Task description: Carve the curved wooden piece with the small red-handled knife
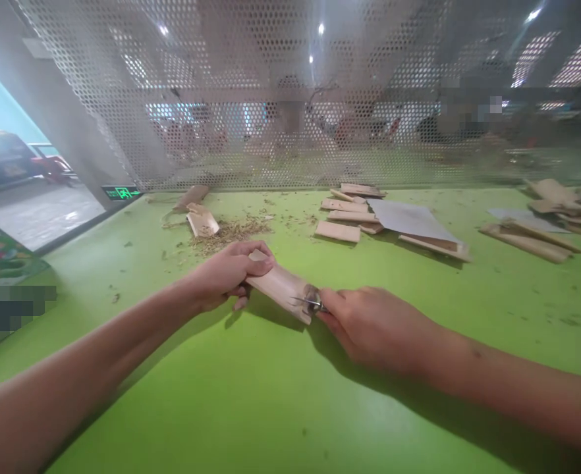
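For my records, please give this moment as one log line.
left hand: holds pale piece; right hand: holds metal tool at its end; table: shavings, other pieces

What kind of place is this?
Maybe a craft workshop: the right hand holds a metal tool at a pale wood-like piece, and shavings litter the green table.

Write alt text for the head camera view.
A person's left hand grips a curved, pale bamboo-like strip while the right hand holds a metal-bladed tool at its right-hand end. Beyond, on a green table, lie brown shavings, more strips and white sheets.
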Demonstrator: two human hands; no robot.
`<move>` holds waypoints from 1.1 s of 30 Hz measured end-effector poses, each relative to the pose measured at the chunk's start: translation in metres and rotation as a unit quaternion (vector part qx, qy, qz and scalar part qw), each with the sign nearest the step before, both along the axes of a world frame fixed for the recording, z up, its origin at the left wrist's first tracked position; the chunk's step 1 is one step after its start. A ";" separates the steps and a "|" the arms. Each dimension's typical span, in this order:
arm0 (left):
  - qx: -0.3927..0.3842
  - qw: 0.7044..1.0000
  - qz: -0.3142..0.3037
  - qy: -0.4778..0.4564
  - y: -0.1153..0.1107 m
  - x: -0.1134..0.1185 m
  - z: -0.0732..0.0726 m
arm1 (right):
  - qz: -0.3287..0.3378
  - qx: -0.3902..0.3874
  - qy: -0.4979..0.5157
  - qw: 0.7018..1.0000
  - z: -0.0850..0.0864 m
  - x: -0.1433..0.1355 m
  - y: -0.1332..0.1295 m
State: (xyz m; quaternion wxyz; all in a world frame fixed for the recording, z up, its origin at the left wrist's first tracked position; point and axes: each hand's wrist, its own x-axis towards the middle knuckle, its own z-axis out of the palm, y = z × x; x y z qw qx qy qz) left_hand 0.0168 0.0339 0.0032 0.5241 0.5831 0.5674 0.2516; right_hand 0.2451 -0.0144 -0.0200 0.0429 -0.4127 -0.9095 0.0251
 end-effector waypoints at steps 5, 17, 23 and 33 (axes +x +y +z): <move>0.065 0.996 -0.063 0.017 -0.006 -0.003 0.009 | -0.005 0.003 -0.044 0.999 0.006 0.002 -0.007; 0.094 0.994 0.047 -0.022 -0.017 0.003 0.004 | 0.007 -0.086 0.058 0.995 0.010 0.019 0.014; 0.069 0.994 0.087 -0.002 -0.013 0.001 0.000 | 0.028 -0.028 0.072 0.997 0.002 0.022 0.018; 0.173 0.979 0.104 0.022 -0.010 0.000 -0.005 | 0.073 0.006 0.072 0.995 -0.004 0.015 0.017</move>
